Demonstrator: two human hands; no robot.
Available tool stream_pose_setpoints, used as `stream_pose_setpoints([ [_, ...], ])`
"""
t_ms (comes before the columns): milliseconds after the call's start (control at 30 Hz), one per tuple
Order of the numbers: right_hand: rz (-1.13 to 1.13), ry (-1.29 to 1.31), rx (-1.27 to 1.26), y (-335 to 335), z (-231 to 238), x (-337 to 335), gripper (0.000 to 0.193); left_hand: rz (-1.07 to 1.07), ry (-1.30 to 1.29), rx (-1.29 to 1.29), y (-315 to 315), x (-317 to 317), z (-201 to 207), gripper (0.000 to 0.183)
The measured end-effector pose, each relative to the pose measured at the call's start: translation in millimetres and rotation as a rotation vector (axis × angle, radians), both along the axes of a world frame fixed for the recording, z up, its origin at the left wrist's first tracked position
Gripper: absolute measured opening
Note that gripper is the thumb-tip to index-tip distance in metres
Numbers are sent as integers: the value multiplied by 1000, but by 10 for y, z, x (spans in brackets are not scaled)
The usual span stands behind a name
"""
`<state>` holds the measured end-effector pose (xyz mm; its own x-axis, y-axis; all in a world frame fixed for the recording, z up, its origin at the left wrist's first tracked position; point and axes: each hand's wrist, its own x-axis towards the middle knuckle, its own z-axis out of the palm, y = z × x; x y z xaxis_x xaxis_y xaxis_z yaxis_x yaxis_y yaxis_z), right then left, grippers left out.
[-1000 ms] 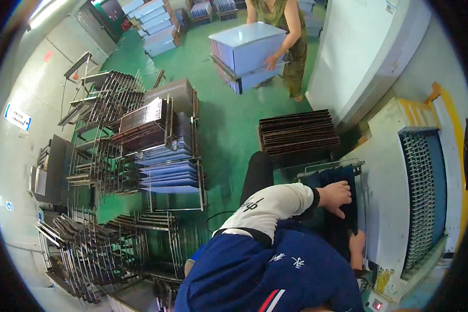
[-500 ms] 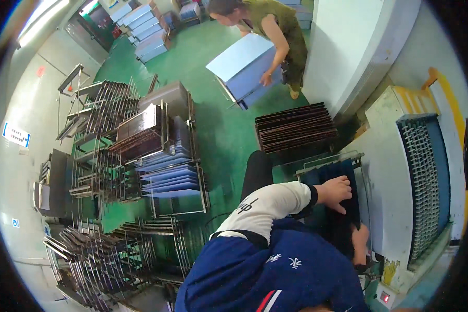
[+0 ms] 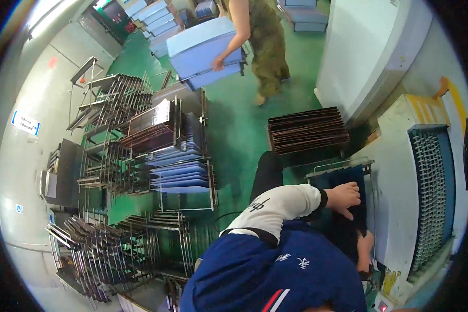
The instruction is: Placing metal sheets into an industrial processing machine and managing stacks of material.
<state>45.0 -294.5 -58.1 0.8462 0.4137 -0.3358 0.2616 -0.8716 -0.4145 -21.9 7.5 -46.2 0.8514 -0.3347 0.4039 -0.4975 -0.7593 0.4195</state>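
nearest is the person's blue top [image 3: 275, 265] with a white left sleeve [image 3: 278, 208]; the left hand [image 3: 344, 199] lies over the dark panels [image 3: 356, 176], thumb apart from the fingers, and whether it grips one i cannot tell; the right hand [image 3: 365, 249] is lower, just beside the panels' right side, its fingertips hidden, so its grasp cannot be told either; the dark panels stand side by side in a wire rack [image 3: 343, 164], next to a pale machine [image 3: 395, 192] whose tall opening shows rows of metal parts [image 3: 430, 192]; at the left stand several metal racks [image 3: 101, 255], and beyond them a rack of blue sheets [image 3: 181, 179]; past the wire rack, a row of brown-edged panels [image 3: 308, 130] sits on the green floor [image 3: 239, 122]; farther off, a co-worker in olive clothing [image 3: 269, 57] carries a blue-covered load [image 3: 200, 49]; at the back rise stacks of blue boxlike loads [image 3: 153, 21]
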Motion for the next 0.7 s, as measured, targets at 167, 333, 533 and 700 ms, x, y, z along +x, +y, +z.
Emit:
stream_pose_setpoints([
  [167,48,-74,6,-94,-150,50,32,3,-26,8,-11,15,-40,61],
  [333,15,-6,-19,-60,-154,104,32,-4,-3,14,-2,48,-75,62],
  [533,74,-89,68,-176,-272,123,32,9,-11,1,-35,45,-79,61],
  [700,65,-61,64,-132,-199,97,33,11,-1,3,-23,29,-49,61],
])
